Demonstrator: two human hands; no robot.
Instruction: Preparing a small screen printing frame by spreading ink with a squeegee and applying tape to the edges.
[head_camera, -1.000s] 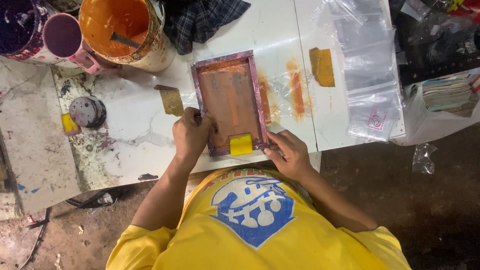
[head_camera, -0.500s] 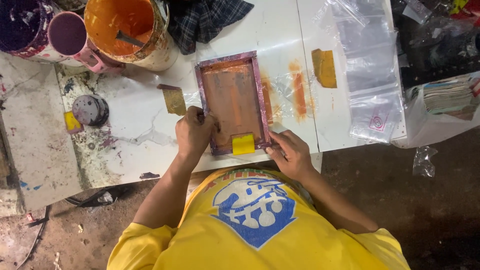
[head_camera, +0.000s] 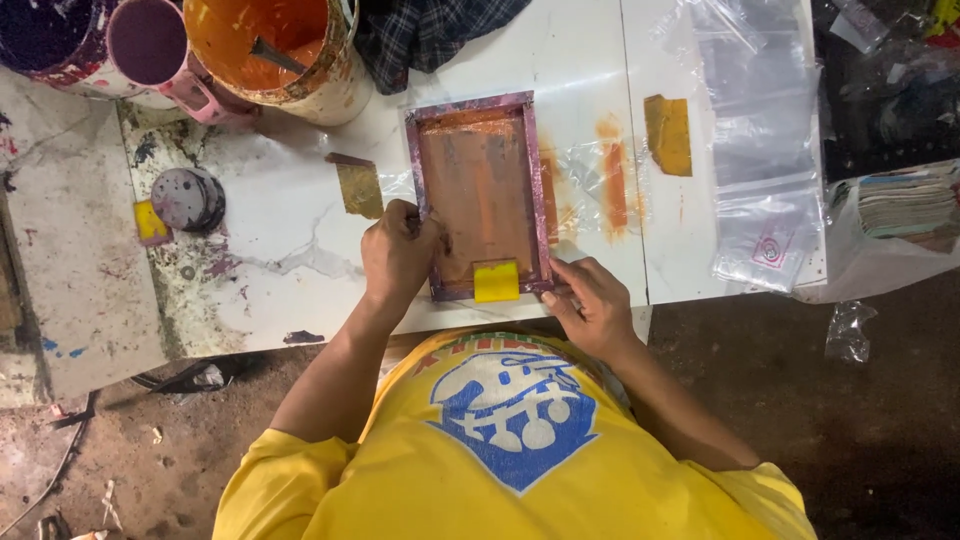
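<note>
A small printing screen frame (head_camera: 478, 108) with a purple-stained border and orange-stained mesh lies flat on the white table (head_camera: 560, 60). My left hand (head_camera: 398, 255) grips the frame's left edge near its lower corner. My right hand (head_camera: 590, 305) holds the lower right corner with its fingertips. A small yellow squeegee (head_camera: 496, 281) rests inside the frame at its near end, between my hands. A clear plastic bag (head_camera: 585, 175) with orange smears sticks out from under the frame's right side.
An orange paint bucket (head_camera: 270, 45) with a stick, a purple cup (head_camera: 150, 40) and a dark paint tub (head_camera: 45, 35) stand at the back left. A scraper (head_camera: 358, 187), round lid (head_camera: 188, 197), orange-stained card (head_camera: 669, 134), clear bags (head_camera: 765, 150) and checked cloth (head_camera: 430, 30) lie around.
Both hands stay on the frame in the same places. The view has shifted slightly; nothing on the table has visibly moved.
</note>
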